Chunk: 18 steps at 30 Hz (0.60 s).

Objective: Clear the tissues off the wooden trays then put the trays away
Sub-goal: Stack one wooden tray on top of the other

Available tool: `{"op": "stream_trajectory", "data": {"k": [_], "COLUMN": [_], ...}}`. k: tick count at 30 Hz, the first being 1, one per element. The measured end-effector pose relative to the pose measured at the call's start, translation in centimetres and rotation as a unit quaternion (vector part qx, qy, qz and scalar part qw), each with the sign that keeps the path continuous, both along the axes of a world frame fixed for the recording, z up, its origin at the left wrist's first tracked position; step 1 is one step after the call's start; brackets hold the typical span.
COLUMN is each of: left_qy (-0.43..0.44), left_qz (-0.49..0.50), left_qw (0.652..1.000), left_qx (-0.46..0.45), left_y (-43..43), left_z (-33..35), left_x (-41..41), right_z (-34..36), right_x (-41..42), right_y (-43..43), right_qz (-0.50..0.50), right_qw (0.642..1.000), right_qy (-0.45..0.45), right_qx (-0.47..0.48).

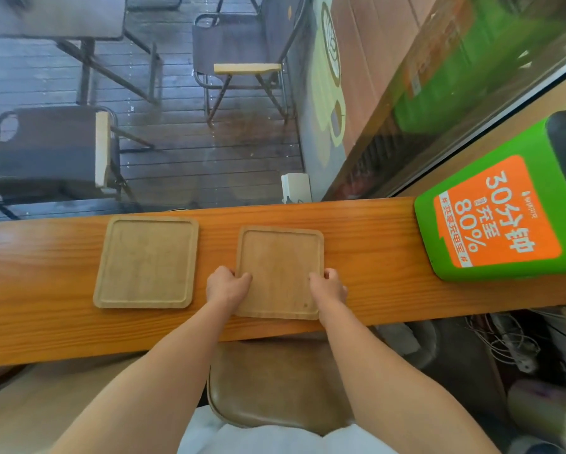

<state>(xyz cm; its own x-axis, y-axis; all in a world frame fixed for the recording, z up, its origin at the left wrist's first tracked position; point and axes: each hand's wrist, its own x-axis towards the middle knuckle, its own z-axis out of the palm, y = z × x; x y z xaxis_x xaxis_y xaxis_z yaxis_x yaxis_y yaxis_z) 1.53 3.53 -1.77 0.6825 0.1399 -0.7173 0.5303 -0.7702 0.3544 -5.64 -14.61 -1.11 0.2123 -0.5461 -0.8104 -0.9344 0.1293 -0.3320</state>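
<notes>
Two wooden trays lay flat on the long surface (46, 263), both bare. The right tray (280, 257) sat at centre, gripped at its side edges: left hand (226, 285) at 9 o'clock, right hand (329, 285) at 3 o'clock, thumbs on top. The left tray (147, 262) lay just beside at 9 o'clock. A green box (504, 211) stood at 3 o'clock.

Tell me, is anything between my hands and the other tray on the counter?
Nothing visible. Both hands, left hand and right hand, grip the right tray; only bare counter separates it from the left tray.
</notes>
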Motion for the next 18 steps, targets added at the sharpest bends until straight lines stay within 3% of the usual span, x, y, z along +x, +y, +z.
{"op": "stream_trajectory", "data": {"k": [12,18], "left_qy": [0.071,0.087], "left_qz": [0.095,0.086], "left_qw": [0.991,0.986], "left_qx": [-0.059,-0.112], "left_y": [1.2,3.5], "left_z": [0.2,1.1], "left_x": [-0.5,0.5], "right_z": [1.0,2.4], "right_x": [0.7,1.5], "right_y": [-0.2,3.0], "right_qz": [-0.049,-0.084], "right_qw": [0.993,0.995], "right_qy": [-0.018,0.002], "right_qx": [0.105,0.050]}}
